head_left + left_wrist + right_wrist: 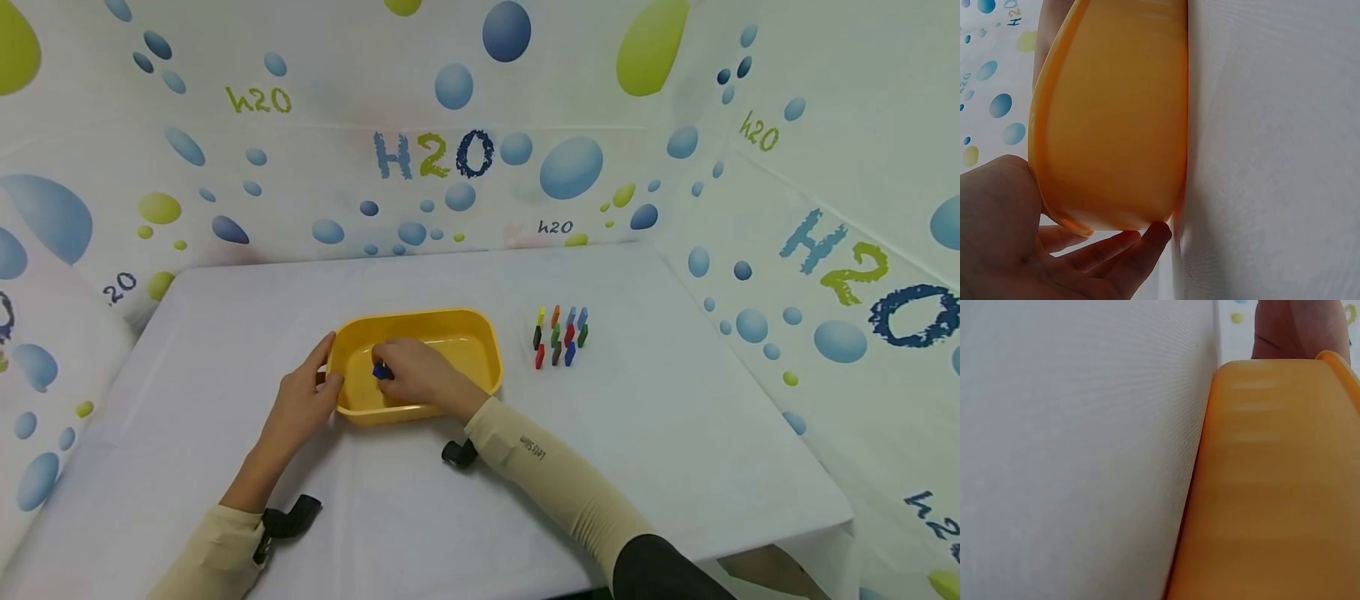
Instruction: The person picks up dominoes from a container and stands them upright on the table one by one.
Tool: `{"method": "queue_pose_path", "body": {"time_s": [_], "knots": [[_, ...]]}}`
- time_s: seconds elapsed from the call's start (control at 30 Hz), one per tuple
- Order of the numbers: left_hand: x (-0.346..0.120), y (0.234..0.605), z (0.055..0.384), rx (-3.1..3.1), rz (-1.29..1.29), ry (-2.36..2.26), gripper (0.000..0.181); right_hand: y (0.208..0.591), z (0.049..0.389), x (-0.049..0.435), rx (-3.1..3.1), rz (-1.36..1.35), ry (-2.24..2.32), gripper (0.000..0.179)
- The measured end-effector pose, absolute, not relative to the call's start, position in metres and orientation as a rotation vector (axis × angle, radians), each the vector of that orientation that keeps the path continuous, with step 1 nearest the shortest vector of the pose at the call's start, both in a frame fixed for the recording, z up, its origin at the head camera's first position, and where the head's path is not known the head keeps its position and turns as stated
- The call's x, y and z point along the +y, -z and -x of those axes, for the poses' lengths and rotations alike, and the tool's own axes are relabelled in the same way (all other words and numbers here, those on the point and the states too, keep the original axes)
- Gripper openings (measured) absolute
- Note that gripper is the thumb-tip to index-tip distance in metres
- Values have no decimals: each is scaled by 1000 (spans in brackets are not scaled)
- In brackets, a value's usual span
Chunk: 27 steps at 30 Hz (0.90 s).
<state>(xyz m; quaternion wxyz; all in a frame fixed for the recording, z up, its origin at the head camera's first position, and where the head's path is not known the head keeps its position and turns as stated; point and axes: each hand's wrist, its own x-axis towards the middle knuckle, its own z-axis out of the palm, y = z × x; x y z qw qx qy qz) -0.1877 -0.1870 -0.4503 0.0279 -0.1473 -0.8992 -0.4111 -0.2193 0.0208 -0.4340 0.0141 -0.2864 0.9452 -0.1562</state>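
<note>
A yellow plastic tray [360,407] with low sloping walls stands on the white table. My left hand [306,400] holds its left end, thumb at the rim and fingers on the outer wall. In the left wrist view, the fingertips [1159,232] touch the tray's outer wall low down near the cloth. My right hand [420,372] reaches over the near rim into the tray and pinches a small dark blue block [382,371], partly covered by the fingers. The right wrist view shows mostly the tray's outer wall [1272,487]; the block is hidden there.
To the right of the tray, several small coloured blocks [556,335] stand upright in short rows: yellow, orange, blue, black, green, red and grey. A white cloth covers the table [675,417]. Behind it hangs a white curtain [330,183] printed with bubbles and "H2O".
</note>
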Motion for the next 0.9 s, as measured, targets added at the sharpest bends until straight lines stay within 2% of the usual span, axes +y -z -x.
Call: {"method": "queue_pose_path", "body": {"time_s": [0.43,0.9], "knots": [[-187,451,187,-2778,460,1273,65,431,218,21,2912,829,572,28],[-188,451,187,-2769,474,1269,65,430,217,22,2918,847,598,21]]}}
